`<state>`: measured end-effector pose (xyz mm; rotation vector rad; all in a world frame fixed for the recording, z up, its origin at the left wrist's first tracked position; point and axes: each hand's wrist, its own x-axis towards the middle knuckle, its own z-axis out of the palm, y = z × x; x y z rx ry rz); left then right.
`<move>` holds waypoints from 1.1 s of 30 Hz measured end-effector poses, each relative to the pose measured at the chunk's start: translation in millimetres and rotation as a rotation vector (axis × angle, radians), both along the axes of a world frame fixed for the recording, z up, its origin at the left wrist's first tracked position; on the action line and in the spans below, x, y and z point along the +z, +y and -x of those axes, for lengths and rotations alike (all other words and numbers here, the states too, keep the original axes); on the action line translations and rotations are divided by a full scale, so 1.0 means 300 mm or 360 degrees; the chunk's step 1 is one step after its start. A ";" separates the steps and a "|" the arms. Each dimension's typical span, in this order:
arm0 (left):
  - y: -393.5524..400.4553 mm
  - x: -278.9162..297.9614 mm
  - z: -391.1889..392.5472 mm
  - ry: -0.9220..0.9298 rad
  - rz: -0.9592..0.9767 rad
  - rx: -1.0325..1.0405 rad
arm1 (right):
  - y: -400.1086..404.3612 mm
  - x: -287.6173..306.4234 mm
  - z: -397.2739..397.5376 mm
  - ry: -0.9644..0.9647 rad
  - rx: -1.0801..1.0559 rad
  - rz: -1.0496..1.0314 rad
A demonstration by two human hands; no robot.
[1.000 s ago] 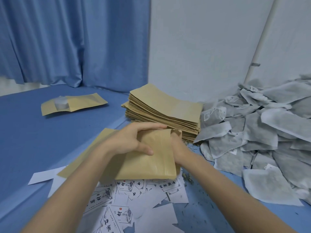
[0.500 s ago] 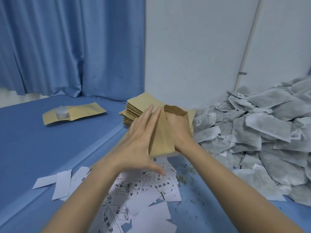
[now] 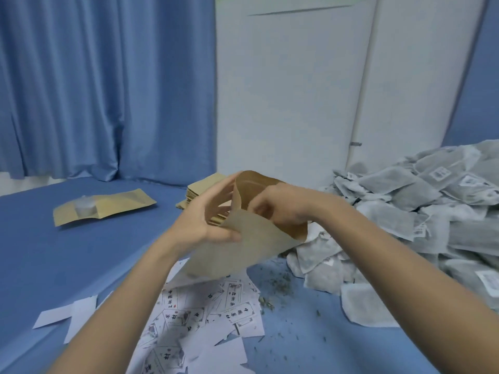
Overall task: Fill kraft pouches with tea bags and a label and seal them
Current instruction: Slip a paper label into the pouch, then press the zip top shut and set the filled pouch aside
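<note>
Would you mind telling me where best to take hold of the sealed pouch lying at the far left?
Probably the flat right half of the sealed pouch, coming from above at its right end. The left half bulges over a round lump, while the right end lies thin, with bare mat around it.

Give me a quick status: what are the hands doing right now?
Left hand and right hand both grip the kraft pouch, spreading its mouth open. No tea bag inside yet. Nothing in the way.
</note>
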<state>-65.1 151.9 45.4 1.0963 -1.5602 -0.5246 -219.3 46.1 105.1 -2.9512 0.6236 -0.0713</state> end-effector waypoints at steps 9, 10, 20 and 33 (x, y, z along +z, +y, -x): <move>-0.038 0.071 0.006 0.0498 0.0028 -0.0358 | 0.044 0.152 0.195 -0.0974 0.0142 -0.0058; -0.046 0.074 0.007 0.0595 0.0016 -0.0377 | 0.033 0.156 0.223 -0.1054 0.0160 -0.0063; -0.135 0.097 0.054 0.0880 -0.0152 -0.0553 | -0.092 0.098 0.311 -0.1356 -0.0132 -0.0357; -0.167 0.131 0.146 0.0798 0.0045 0.0387 | -0.205 0.081 0.395 -0.1809 -0.0446 -0.0167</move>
